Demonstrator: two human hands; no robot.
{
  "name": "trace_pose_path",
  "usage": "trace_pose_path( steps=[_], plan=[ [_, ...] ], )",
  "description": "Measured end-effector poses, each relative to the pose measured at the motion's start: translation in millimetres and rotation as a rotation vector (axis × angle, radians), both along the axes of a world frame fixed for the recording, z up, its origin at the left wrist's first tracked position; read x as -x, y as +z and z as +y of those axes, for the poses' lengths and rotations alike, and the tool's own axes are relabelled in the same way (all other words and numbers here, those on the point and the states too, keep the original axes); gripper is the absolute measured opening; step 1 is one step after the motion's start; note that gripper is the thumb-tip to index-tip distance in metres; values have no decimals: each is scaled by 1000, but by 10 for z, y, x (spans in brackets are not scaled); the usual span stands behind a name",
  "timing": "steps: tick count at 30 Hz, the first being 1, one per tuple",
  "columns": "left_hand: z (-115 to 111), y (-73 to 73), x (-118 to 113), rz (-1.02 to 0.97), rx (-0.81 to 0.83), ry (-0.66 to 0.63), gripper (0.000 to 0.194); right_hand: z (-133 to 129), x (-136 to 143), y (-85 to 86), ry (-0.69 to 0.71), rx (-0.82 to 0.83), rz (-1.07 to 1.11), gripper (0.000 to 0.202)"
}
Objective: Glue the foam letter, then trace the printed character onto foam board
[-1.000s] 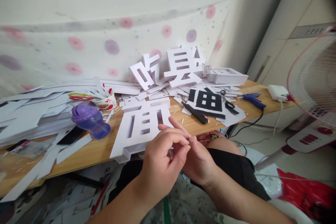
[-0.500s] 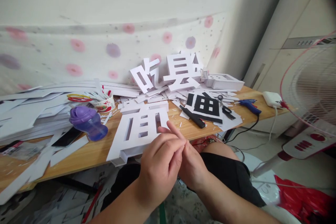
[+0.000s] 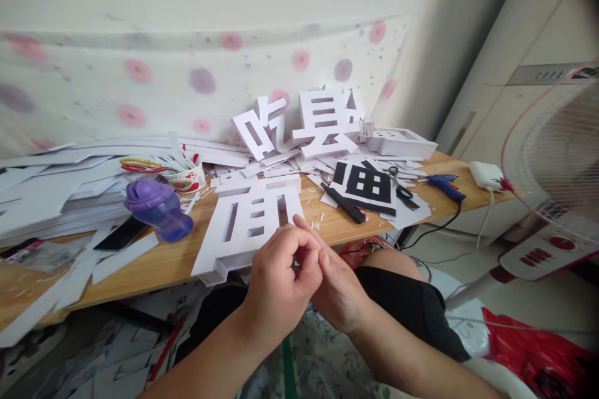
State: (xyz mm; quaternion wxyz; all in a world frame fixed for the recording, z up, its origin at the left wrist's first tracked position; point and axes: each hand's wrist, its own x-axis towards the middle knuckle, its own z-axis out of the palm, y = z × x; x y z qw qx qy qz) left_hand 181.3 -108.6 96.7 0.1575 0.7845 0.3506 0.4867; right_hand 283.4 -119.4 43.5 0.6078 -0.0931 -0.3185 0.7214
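Note:
My left hand (image 3: 285,271) is curled, thumb and index finger pinched together against the fingers of my right hand (image 3: 339,290). The two hands touch above my lap, just off the table's front edge. Anything between the fingertips is too small or hidden to tell. Right behind them a white foam character with cut-out windows (image 3: 243,218) lies on the table, its near end overhanging the edge. To the right, a black utility knife (image 3: 344,202) lies beside a white sheet with a black character (image 3: 369,188). Scissors (image 3: 403,190) rest on that sheet's right side.
A purple bottle (image 3: 161,209), a phone (image 3: 120,234) and stacked white strips (image 3: 60,199) are on the left. White characters (image 3: 327,121) stand at the back. A blue glue gun (image 3: 445,186) and white adapter (image 3: 486,174) lie right, near a fan (image 3: 561,156).
My left thumb and index finger have bent into a rounder pinch, with a gap showing inside. The raised fingers of my right hand sit lower. The view has shifted slightly.

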Motion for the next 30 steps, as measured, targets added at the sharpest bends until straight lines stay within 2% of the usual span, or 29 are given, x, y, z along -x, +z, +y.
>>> trace_pose_path(
  steps=[5, 9, 15, 18, 22, 27, 30],
  plan=[
    [2, 7, 4, -75, 293, -26, 11, 16, 6, -6, 6, 49, -4, 51],
    [17, 6, 24, -163, 450, -86, 11, -9, 19, -34, 14, 41, -40, 53],
    [60, -56, 161, -459, 752, -99, 14, 70, 49, -7, 92, -7, -61, 73],
    [22, -73, 290, -485, 678, -93, 15, 160, 131, 94, 140, 24, 1, 75],
    [-83, -40, 465, -446, 557, -28, 15, 177, 356, 196, 211, 28, -38, 78],
    [-155, 58, 589, -425, 436, -26, 11, 129, 617, 177, 288, 9, -41, 74],
    [-156, 64, 616, -374, 358, 16, 6, 132, 686, 144, 284, 5, -25, 73]
  ],
)
